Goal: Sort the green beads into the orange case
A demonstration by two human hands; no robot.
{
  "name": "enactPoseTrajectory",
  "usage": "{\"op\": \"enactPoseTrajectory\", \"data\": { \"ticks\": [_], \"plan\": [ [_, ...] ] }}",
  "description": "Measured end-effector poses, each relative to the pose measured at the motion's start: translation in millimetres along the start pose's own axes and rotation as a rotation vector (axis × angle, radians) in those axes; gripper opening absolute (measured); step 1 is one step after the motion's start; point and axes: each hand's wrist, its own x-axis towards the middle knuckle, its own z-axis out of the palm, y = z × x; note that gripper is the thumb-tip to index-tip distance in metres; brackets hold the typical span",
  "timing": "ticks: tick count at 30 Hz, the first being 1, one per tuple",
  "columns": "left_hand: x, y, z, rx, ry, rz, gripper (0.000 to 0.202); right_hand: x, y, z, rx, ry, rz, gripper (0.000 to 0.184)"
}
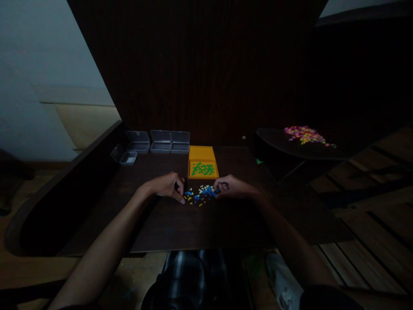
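A scattered pile of tiny blue, yellow and cream pieces [201,196] lies on the dark tabletop between my hands. My left hand [167,186] rests at the pile's left edge, fingers curled and thumb tip near the yellow pieces. At the right edge, my right hand [234,187] has its fingers bent together against the blue and cream pieces. Whatever either hand holds is too small or hidden to make out. Just beyond the pile stands an open yellow box [201,177], its lid leaning back, with many small green pieces [202,168] inside.
Several clear plastic boxes [160,147] with raised lids stand at the back left; a smaller one [128,158] holds something white. On a curved side shelf [274,137] at right lies a heap of pink and yellow pieces [305,134]. A dark panel [206,73] rises behind the table.
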Motion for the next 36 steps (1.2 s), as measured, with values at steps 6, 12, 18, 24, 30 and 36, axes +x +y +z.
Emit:
{"op": "enactPoseTrajectory", "data": {
  "ticks": [6,12,18,24,30,36],
  "plan": [
    [-1.2,5.9,0.1,-0.017,-0.037,0.008,0.017,0.9,-1.5,1.8,-0.020,0.043,-0.021,0.026],
    [-0.1,13.3,2.0,-0.001,-0.047,0.024,0.013,4.1,-1.7,6.2,-0.037,0.083,-0.045,0.025],
    [1.1,14.1,4.0,-0.001,-0.055,0.009,0.020,5.4,-2.6,7.6,-0.024,0.131,-0.021,0.025],
    [1.2,18.1,5.3,0.009,0.003,-0.036,0.021,5.4,-1.9,7.6,-0.043,0.204,-0.026,0.026],
    [7.5,23.5,12.6,0.055,0.072,0.095,0.022,5.2,-0.9,7.1,-0.059,0.267,-0.010,0.025],
    [11.7,19.5,18.5,0.086,0.077,0.103,0.018,5.6,-0.2,7.8,-0.086,0.266,-0.011,0.025]
  ]
}}
